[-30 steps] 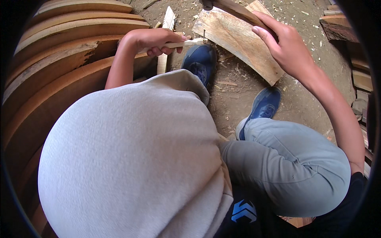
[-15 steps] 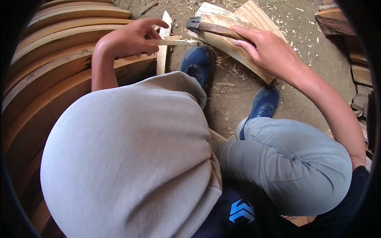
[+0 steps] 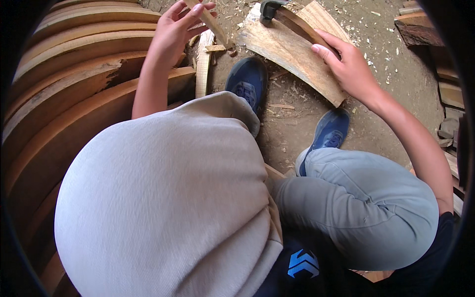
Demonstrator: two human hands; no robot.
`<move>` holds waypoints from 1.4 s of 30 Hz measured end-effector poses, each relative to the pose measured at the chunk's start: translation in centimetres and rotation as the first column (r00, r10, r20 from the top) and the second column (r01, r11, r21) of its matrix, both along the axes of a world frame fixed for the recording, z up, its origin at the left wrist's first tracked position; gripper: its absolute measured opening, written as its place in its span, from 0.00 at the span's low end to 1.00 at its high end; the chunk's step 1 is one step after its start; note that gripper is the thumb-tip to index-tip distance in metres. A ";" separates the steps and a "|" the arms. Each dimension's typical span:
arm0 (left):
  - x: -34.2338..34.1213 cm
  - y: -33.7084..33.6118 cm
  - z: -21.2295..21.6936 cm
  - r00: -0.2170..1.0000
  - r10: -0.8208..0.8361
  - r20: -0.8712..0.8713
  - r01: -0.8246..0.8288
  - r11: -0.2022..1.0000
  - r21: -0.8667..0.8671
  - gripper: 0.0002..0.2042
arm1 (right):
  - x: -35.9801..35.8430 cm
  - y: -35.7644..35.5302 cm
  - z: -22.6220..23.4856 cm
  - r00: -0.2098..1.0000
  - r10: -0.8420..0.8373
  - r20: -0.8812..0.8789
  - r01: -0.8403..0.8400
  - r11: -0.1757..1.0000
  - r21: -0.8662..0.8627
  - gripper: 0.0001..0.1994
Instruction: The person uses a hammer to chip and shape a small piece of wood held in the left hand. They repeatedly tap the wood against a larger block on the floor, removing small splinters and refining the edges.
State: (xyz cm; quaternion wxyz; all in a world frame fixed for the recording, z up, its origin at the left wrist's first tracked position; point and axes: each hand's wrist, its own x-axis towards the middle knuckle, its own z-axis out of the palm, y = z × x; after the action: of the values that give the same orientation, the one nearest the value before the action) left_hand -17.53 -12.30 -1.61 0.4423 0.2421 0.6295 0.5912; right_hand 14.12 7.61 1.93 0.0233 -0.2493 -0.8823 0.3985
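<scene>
My left hand (image 3: 179, 27), raised at the top left, holds a thin, flat wooden stick (image 3: 213, 25) between thumb and fingers. Its lower end slants down toward the ground beside my left shoe (image 3: 246, 81). My right hand (image 3: 349, 67) is wrapped round the wooden handle (image 3: 302, 27) of a hammer-like tool with a dark metal head (image 3: 270, 11); whether the head has a blade cannot be made out. The tool is over a curved wooden board (image 3: 292, 57) on the ground. A second, paler board (image 3: 324, 20) lies partly beneath that one.
Curved wooden planks (image 3: 89, 44) are stacked along my left side. A narrow wooden strip (image 3: 203, 67) lies by my left shoe. More timber (image 3: 420, 27) is at the right edge. Wood chips are scattered over the dirt ground (image 3: 282, 126). My right shoe (image 3: 330, 127) stands near the board's lower end.
My left hand has moved up and away with the stick, which now slants downward instead of lying level. The tool's head has shifted up and right, and its handle is tilted more steeply.
</scene>
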 end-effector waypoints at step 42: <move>-2.3 10.1 -7.3 0.999 0.005 -0.038 -0.019 0.930 -0.367 0.14 | -2.0 -1.6 2.1 0.970 0.218 -0.111 -0.193 0.960 0.201 0.20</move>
State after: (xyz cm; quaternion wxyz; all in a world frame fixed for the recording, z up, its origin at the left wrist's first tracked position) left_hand -19.82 -2.17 -8.94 0.4646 0.1621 0.7384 0.4611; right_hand 12.14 6.03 4.03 0.0633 -0.1258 -0.9337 0.3291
